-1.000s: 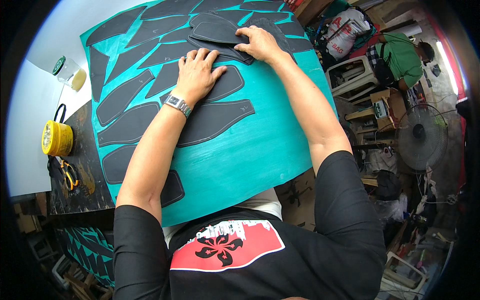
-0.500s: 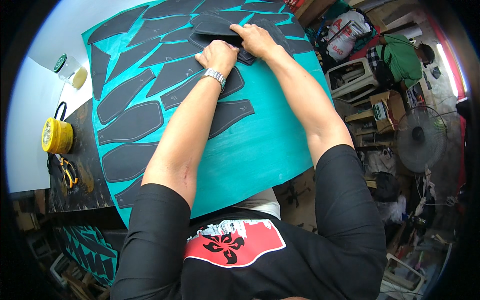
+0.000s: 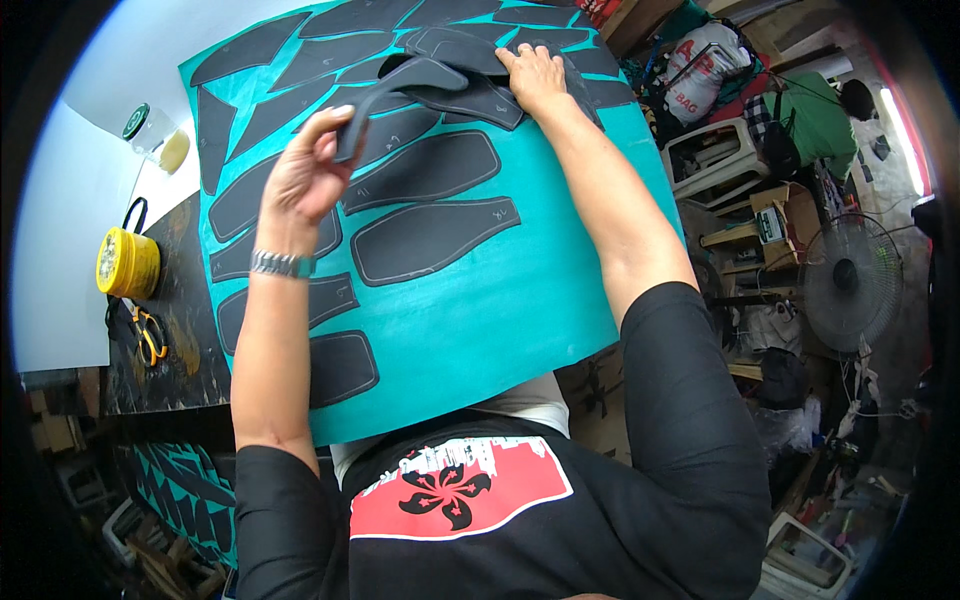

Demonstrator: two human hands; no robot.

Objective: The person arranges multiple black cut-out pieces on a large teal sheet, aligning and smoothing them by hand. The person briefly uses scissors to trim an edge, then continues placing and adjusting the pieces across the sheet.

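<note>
My left hand (image 3: pixel 308 180), with a metal-banded watch on its wrist, pinches one end of a thin black cut-out piece (image 3: pixel 412 76). The piece is lifted and bends over toward the pile. My right hand (image 3: pixel 537 78) rests with its fingers spread over a loose pile of black cut-out pieces (image 3: pixel 455 48) at the far side of the sheet. Under them lies a large teal sheet (image 3: pixel 480 305) with many similar black pieces, edged with pale outlines, laid flat across it. One such piece (image 3: pixel 432 243) lies in the middle.
Left on the dark tabletop (image 3: pixel 185 350) stand a yellow tub (image 3: pixel 128 263) and orange-handled scissors (image 3: pixel 150 337); a glass jar (image 3: pixel 156 138) lies beyond. To the right are a fan (image 3: pixel 850 280), a plastic stool (image 3: pixel 710 155) and a cardboard box (image 3: pixel 783 225).
My left hand has drawn back leftward from the pile and now lifts a black piece by its end. My right hand has shifted slightly right and flattened onto the pile.
</note>
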